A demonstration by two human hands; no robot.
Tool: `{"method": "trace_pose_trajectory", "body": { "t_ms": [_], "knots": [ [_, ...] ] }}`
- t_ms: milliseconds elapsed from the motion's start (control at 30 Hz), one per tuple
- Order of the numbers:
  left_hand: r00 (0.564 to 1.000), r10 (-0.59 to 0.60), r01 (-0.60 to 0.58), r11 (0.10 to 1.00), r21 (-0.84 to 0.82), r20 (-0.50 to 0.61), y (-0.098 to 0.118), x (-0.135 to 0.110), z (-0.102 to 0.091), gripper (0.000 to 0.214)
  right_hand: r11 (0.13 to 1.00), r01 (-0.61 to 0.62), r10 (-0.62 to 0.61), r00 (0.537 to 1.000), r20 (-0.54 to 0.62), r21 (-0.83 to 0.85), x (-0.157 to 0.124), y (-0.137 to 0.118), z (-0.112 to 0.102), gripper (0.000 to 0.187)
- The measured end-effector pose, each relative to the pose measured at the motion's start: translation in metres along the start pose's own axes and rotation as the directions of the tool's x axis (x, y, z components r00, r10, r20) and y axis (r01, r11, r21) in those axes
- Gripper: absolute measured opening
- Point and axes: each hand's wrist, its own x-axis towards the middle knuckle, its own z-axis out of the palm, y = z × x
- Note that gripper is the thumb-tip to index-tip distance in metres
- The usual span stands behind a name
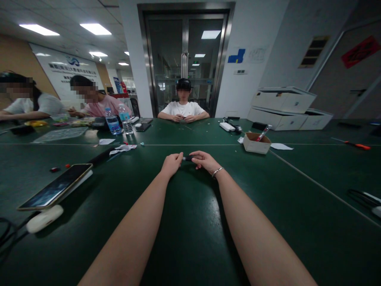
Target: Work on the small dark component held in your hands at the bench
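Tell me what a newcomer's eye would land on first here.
Probably the left hand and right hand, mid-view, pinching a small dark piece above the green table. Next, the person in white, seated straight across in front of the glass doors. Then the phone at the left, its screen facing up.

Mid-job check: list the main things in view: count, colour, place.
small cylindrical item: 1, black-and-silver, between hands
smartphone: 1, dark, left
rounded object: 1, white, beside smartphone
bottles: 2, blue-labelled, back left
small open box: 1, beige, right of centre
boxes: 3, white, stacked back right
screwdriver: 1, orange-handled, far right
table: 1, green, beneath hands
people: 3, white or pink tops, beyond table
left hand: 1, bare, on silver end
right hand: 1, bare, on black end
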Motion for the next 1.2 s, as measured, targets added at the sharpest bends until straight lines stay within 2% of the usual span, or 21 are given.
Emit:
{"method": "trace_pose_trajectory", "body": {
  "t_ms": [167, 300, 433, 533, 667, 767, 900, 1067, 1200],
  "knots": [
    [0.999, 0.042, -0.043, 0.999, -0.012, -0.026, -0.007, 0.004, 0.004, 0.049, 0.998, -0.055, 0.054, 0.997, -0.063, -0.012, 0.000, -0.003, 0.002, 0.018],
    [0.996, 0.085, -0.087, 0.995, -0.054, -0.039, -0.013, 0.007, 0.008, 0.043, 0.999, -0.050, 0.048, 0.995, -0.087, -0.017, 0.002, -0.001, 0.002, 0.012],
    [0.997, 0.074, -0.076, 0.971, -0.228, -0.015, -0.014, 0.009, 0.009, 0.031, 0.999, -0.048, 0.047, 0.995, -0.093, -0.006, 0.004, 0.002, 0.000, 0.014],
    [0.998, 0.050, -0.030, 0.926, -0.376, 0.044, -0.010, 0.009, 0.006, 0.025, 0.999, -0.053, 0.052, 0.994, -0.096, -0.003, 0.005, 0.003, 0.000, 0.016],
    [0.994, 0.071, -0.022, 0.884, -0.467, 0.088, -0.004, 0.006, 0.000, 0.024, 0.998, -0.062, 0.061, 0.993, -0.098, -0.004, 0.004, 0.002, 0.000, 0.017],
    [0.994, 0.057, -0.006, 0.870, -0.493, 0.088, -0.002, 0.005, -0.001, 0.026, 0.998, -0.058, 0.057, 0.993, -0.099, -0.006, 0.002, 0.000, 0.001, 0.017],
    [0.993, -0.050, 0.094, 0.865, -0.493, 0.103, -0.002, 0.006, 0.002, 0.026, 0.998, -0.066, 0.065, 0.992, -0.104, -0.005, 0.001, -0.001, 0.002, 0.016],
    [0.995, -0.049, 0.083, 0.890, -0.448, 0.088, -0.004, 0.009, 0.004, 0.022, 0.998, -0.067, 0.066, 0.994, -0.091, -0.005, 0.002, 0.000, 0.002, 0.016],
    [0.991, -0.056, 0.107, 0.887, -0.450, 0.125, -0.004, 0.010, 0.004, 0.024, 0.998, -0.067, 0.067, 0.993, -0.097, -0.003, 0.003, 0.000, 0.001, 0.015]
  ]
}}
